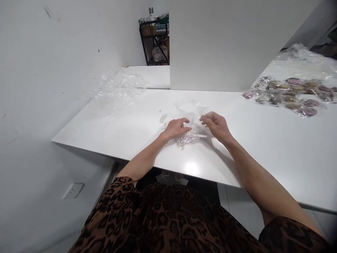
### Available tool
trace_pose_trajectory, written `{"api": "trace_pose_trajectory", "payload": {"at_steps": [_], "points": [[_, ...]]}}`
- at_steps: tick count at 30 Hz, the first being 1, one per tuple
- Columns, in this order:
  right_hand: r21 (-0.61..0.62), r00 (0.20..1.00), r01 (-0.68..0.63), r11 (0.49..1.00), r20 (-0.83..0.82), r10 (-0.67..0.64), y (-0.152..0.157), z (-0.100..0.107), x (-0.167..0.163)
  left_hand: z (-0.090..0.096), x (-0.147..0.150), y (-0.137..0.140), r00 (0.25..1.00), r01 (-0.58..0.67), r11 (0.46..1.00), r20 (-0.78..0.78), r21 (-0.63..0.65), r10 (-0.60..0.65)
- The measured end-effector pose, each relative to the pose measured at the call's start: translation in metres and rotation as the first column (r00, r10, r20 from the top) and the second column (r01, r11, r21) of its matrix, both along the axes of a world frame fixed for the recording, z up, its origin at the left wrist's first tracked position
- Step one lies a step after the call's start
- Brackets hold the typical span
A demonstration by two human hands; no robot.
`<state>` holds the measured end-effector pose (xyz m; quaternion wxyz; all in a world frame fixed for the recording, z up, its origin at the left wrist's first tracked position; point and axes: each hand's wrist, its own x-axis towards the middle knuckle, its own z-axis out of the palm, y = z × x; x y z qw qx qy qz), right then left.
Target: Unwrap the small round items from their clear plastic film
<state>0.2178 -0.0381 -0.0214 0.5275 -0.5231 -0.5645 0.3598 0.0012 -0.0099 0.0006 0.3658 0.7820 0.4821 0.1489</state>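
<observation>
Left hand [176,128] and right hand [216,125] pinching opposite ends of clear plastic bag [193,135] on white table [263,147]; likely featherlight, limp, slippery — best gripped at edges.

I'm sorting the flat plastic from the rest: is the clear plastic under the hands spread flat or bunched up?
Bunched up. The clear plastic lies crumpled on the white table, between the left hand and right hand.
</observation>
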Motion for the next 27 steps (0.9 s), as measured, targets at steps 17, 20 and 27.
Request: {"api": "trace_pose_trajectory", "payload": {"at_steps": [17,20,27], "points": [[-0.267,0.593,0.243,0.932,-0.72,-0.361,0.026,0.004,0.04,0.0,0.002,0.006,0.673,-0.102,0.888,0.626,-0.449,0.394],[-0.231,0.607,0.233,0.945,-0.725,-0.326,0.027,-0.001,0.044,0.008,-0.002,0.01,0.546,-0.117,0.853,0.684,-0.509,0.484],[-0.179,0.615,0.238,0.955,-0.733,-0.291,0.029,-0.007,0.047,0.009,-0.016,0.02,0.548,-0.011,0.832,0.693,-0.554,0.468]]}}
